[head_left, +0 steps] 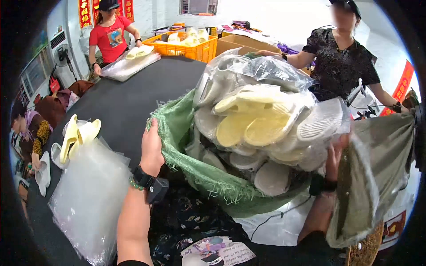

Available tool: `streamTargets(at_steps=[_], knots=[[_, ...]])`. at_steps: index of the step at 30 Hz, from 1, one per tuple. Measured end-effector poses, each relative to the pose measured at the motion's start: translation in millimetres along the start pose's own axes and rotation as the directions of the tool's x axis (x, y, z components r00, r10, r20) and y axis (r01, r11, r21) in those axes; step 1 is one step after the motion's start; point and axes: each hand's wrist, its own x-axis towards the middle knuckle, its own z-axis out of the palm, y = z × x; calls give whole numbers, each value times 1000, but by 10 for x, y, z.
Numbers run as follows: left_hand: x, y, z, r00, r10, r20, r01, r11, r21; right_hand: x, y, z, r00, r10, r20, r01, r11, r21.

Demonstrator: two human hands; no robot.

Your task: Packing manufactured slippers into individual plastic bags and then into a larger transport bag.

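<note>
Leopard-print sleeve (pixel 43 132): a co-worker's hand is at the white slippers (pixel 42 174), smooth and rounded, along the table's left edge.
Yellow slippers (pixel 79 136): we see a smooth, matte pair, tilted together at the upper end of the bag stack.
Bag stack (pixel 91 193): clear, glossy sheets with wrinkled edges, spread over the table's near left corner.
Red-shirted person (pixel 108 37): standing at the far left edge, hands on pale slippers and clear film.
Table (pixel 133 99): dark grey, flat, matte.
Our left hand (pixel 152 148): closed on the frayed rim of the green sack, thumb up along the cloth.
Orange crate (pixel 202 51): slotted plastic, by the far edge, loaded with pale, wrapped things.
Green sack (pixel 177 153): coarse woven cloth with a ragged fringe, mouth wide, held before us beside the table's right side.
Bagged slippers (pixel 266 128): yellow and white, some soles ribbed, in crinkled clear film, heaped in and above the sack's mouth.
Our right hand (pixel 336 155): blurred beside the heap's right side; we cannot tell whether it grips.
Olive-grey cloth (pixel 381 164): draped, creased, at far right.
</note>
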Motion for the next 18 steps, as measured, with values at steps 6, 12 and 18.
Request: streamTargets(at_steps=[6, 12, 18], knots=[[22, 15, 82, 998, -27, 50, 32, 995, -91, 328, -138, 982, 809, -66, 584, 243, 942, -230], [4, 0, 130, 996, -85, -15, 85, 996, -24, -169, 160, 2072, 401, -67, 914, 499, 853, -156], [30, -84, 7, 999, 50, 3, -49, 998, -26, -76, 83, 2265, 306, 159, 939, 444, 849, -288]])
